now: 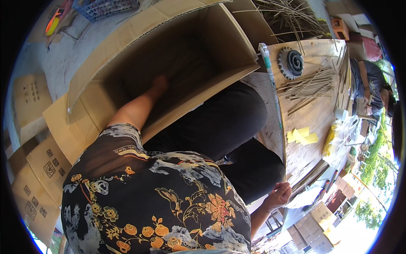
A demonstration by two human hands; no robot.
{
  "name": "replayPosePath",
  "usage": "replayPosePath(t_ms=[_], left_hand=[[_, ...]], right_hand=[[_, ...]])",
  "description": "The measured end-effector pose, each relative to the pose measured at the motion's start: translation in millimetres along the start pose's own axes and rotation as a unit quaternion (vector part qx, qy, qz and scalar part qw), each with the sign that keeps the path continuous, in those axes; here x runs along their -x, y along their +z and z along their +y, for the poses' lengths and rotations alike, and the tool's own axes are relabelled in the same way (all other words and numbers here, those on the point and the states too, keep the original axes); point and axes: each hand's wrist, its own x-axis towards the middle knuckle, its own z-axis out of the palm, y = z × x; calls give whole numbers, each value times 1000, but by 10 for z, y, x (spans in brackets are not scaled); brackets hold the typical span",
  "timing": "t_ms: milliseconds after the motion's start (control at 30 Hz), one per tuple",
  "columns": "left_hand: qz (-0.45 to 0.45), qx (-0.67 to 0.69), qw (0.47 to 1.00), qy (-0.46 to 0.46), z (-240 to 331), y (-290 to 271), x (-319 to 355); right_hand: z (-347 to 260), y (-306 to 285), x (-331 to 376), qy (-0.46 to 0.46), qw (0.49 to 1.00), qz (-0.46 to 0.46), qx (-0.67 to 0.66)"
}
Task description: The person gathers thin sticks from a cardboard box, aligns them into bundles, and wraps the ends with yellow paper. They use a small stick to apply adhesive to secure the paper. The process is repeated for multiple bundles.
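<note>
Head view: L hand (160,82) is placed deep inside the open, long brown cardboard box (226,36); its fingertips are lost in the shadow, so whether they are open, closed or gripping sth. cannot be told. From these fingers, the box's long axis is seen to run from lower L to upper R, at only a small slant to the L forearm. One short end wall is found well to their R, the near long wall on their body side, and the far long wall w/ its flap ahead of them. Bottom of the box is too dark, so no contents can be made out. R hand (280,194) is farther from the box interior: it is held outside, near the edge of the light-brown wooden table (296,120). R fingers are curled closed; nothing held can be made out. Ahead of them, flat yellow strips (302,136) are laid, & farther ahead a loose pile of thin tan sticks (308,86).
</note>
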Motion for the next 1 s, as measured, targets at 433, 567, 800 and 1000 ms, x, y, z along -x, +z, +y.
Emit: replayPosePath(t_ms=[433, 567, 800, 1000], left_hand=[[148, 102, 983, 42, -53, -222, 377], [169, 88, 977, 92, 85, -469, 624], [188, 161, 924, 292, 661, -1260, 1372], [180, 295, 885, 311, 1332, -2190, 2151]], right_hand=[[-1, -23, 59, -13, 999, 17, -43], [11, -60, 72, -21, 998, 33, -57], [60, -6, 86, -23, 987, 16, -157], [-80, 213, -292, -88, 990, -61, -94]])
